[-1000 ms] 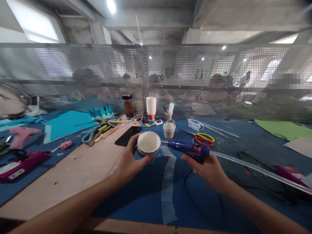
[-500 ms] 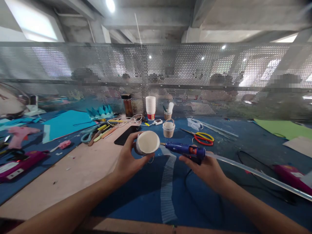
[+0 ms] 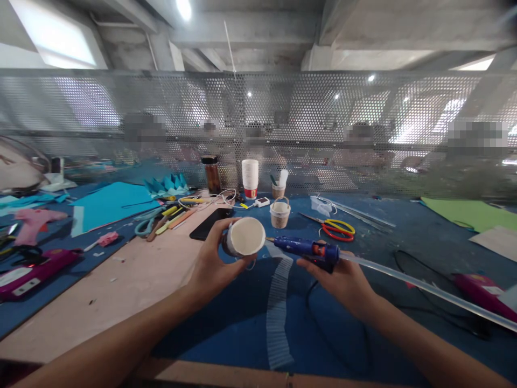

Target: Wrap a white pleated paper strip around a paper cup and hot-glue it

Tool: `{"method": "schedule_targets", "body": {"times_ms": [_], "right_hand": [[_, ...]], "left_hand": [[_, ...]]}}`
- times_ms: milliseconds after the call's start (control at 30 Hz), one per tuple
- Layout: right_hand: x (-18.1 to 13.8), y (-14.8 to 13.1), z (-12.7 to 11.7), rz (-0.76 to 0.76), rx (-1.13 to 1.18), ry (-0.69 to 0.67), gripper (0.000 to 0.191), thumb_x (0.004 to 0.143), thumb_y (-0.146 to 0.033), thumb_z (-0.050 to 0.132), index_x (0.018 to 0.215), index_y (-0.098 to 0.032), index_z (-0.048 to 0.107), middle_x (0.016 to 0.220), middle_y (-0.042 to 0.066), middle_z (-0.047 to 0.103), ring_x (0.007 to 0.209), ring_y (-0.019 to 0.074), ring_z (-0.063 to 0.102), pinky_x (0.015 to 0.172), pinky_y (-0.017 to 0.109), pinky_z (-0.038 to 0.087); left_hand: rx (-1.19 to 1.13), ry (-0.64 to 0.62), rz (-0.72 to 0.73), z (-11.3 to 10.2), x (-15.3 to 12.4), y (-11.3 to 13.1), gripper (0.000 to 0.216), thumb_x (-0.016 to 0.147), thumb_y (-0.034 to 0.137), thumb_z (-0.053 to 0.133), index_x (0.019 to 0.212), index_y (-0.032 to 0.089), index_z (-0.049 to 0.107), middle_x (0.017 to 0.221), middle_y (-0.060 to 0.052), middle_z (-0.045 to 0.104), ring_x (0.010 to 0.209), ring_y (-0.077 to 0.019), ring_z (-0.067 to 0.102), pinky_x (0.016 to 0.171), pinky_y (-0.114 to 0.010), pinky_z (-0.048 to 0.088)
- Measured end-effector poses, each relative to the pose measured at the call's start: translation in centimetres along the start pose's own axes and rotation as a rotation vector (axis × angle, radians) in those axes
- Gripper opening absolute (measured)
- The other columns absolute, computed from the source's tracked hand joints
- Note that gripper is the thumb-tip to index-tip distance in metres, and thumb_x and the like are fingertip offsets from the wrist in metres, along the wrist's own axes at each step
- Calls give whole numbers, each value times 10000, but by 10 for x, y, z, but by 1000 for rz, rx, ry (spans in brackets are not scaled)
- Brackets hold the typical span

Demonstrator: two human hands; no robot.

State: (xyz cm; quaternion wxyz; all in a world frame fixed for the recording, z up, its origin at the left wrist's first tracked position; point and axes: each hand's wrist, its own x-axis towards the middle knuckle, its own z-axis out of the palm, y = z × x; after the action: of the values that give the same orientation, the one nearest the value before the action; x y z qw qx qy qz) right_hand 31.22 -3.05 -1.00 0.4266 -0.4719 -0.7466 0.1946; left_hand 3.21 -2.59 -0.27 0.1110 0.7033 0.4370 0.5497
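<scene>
One cup [image 3: 247, 237], likely light and crushable, is suitably side-clasped by left grip [image 3: 214, 265]; right of cup, right grip [image 3: 348, 283] encloses glue gun [image 3: 298, 246].

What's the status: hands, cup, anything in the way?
Left hand gripping cup, mouth toward camera. Right hand holding glue gun, nozzle beside cup, contact unclear. Nothing visible between nozzle and cup.

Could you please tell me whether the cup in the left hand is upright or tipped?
Tipped: in the left hand, the cup shows its round mouth nearly face-on.
</scene>
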Motion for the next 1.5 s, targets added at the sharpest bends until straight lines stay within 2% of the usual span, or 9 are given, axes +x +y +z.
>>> {"method": "schedule_targets", "body": {"times_ms": [733, 1500], "right_hand": [[-1, 4, -3, -58, -125, 12, 319, 929, -512, 648, 1015, -221, 746, 859, 42, 797, 746, 247, 739, 682, 328, 569], [0, 2, -4, -71, -136, 43, 313, 932, -501, 644, 1053, -232, 750, 875, 47, 804, 761, 260, 757, 701, 346, 588]], "left_hand": [[59, 0, 28, -1, -1, -2, 684, 734, 313, 839, 1327, 244, 506, 1395, -116, 577, 1303, -307, 570, 1064, -426, 500], [24, -49, 15, 0, -1, -1, 668, 749, 315, 834, 1321, 265, 492, 1374, -81, 591, 1278, -258, 591, 1062, -370, 515]]}}
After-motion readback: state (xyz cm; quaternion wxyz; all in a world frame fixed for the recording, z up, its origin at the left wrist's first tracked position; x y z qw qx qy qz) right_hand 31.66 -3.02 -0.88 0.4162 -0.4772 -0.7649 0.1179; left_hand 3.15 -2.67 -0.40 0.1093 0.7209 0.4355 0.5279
